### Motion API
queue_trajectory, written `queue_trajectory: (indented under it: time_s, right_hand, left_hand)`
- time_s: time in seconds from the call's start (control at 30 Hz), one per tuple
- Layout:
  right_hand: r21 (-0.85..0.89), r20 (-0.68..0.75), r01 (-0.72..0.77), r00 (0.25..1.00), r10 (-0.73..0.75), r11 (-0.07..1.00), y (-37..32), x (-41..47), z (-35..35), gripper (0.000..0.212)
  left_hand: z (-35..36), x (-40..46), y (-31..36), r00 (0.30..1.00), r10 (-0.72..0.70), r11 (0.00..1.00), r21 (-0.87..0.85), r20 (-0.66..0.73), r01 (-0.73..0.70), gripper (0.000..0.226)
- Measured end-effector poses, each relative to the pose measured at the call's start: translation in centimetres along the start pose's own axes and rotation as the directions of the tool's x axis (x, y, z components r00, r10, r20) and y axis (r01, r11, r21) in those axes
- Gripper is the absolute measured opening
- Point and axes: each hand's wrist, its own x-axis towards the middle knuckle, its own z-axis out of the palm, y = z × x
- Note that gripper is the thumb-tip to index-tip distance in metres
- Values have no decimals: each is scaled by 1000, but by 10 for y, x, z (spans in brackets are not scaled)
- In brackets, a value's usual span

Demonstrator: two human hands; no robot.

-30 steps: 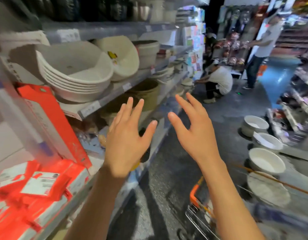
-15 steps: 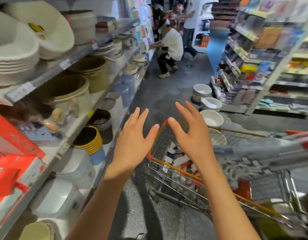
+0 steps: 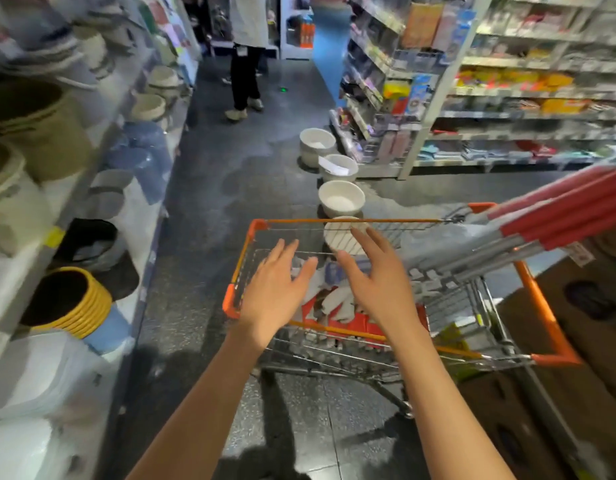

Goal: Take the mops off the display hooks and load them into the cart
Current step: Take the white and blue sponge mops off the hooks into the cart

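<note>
Four white basins (image 3: 341,200) line floor beyond cart (image 3: 549,336).

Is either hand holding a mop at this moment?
No: the left hand and right hand hover open and empty over the cart, while the mops already lie across it.

We see a silver wire cart (image 3: 466,306) edged in orange, mops (image 3: 556,216) with red sleeves over grey poles, red and white packaging (image 3: 337,306) inside, white basins (image 3: 341,199) on a dark speckled floor (image 3: 202,202), and yellow-rimmed black buckets (image 3: 71,299).
</note>
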Motion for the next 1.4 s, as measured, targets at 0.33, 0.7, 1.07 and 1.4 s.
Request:
queue_trajectory:
  time_s: [0.33,0.7,1.07,1.4]
  right_hand:
    - [-61,63,-155,985,159,986,90,66,0,58]
    - [-106,425,-170,883,199,980,193,187,42,57]
    - [-271,643,-99,721,257,957,240,255,118,40]
    - [-384,719,-98,592,364,918,266,284,188,47]
  left_hand:
    - [99,83,1,940,-166,795,-523,297,306,45]
    - [201,174,-14,693,-587,212,-747,419,630,59]
    - [259,221,-66,488,-668,-221,-776,561,591,65]
    - [301,258,-114,421,-586,-529,-721,692,449,72]
